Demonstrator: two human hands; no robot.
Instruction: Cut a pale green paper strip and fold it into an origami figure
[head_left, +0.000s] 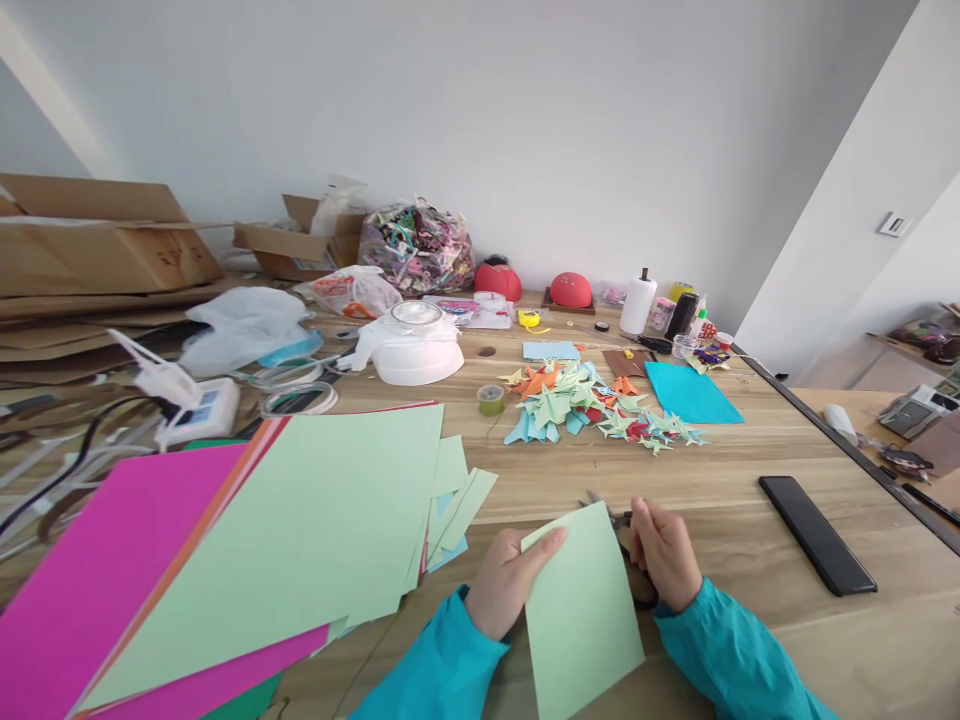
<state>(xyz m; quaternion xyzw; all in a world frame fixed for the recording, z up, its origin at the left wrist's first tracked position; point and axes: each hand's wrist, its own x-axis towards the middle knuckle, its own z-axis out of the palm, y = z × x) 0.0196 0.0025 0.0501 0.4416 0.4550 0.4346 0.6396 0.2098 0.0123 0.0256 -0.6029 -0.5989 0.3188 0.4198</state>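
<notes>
My left hand (508, 582) pinches the left edge of a pale green paper sheet (581, 615), thumb on top, holding it over the near edge of the wooden table (735, 490). My right hand (664, 552) is closed around the handles of a pair of scissors (609, 512); their blades stick out to the left behind the sheet's top corner. Both sleeves are teal.
Large green and magenta sheets (247, 560) fan out at the left, with green offcuts (454, 500) beside them. Folded paper figures (592, 405), a teal sheet (691, 392) and a thread spool (490, 399) lie mid-table. A black phone (816, 533) lies at the right. Boxes, bags and a white bowl (416, 350) crowd the back.
</notes>
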